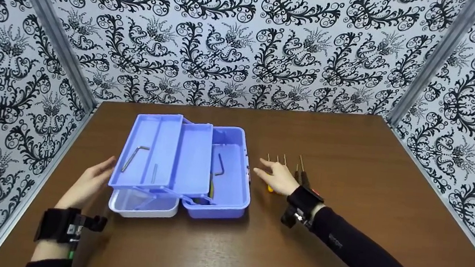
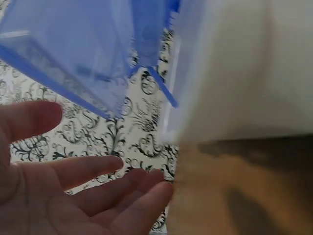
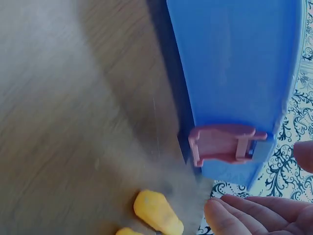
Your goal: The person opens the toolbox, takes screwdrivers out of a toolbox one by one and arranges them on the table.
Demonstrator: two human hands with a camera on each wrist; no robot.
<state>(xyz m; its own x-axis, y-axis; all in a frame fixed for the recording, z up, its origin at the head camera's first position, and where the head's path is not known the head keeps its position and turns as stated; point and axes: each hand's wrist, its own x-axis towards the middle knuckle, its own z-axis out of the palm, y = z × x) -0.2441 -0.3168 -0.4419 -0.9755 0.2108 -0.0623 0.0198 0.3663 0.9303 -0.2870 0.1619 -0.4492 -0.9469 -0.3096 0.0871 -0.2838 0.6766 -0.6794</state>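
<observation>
A blue-purple toolbox stands open on the table, its two-step trays spread to the left and its whitish lid folded out beneath them. My left hand is at the left side of the trays, fingers straight and apart, holding nothing. My right hand is just off the toolbox's right wall, fingers extended, with a pink latch on that wall close by. Yellow-handled screwdrivers lie under and beside the right hand, partly hidden by it. One hex key lies in the upper tray, another in the toolbox's bottom.
Dark-handled screwdrivers lie right of the right hand. A tool with a yellow-green handle shows in the toolbox, partly under the tray. A thin rod lies in the upper tray. Patterned walls enclose the brown table.
</observation>
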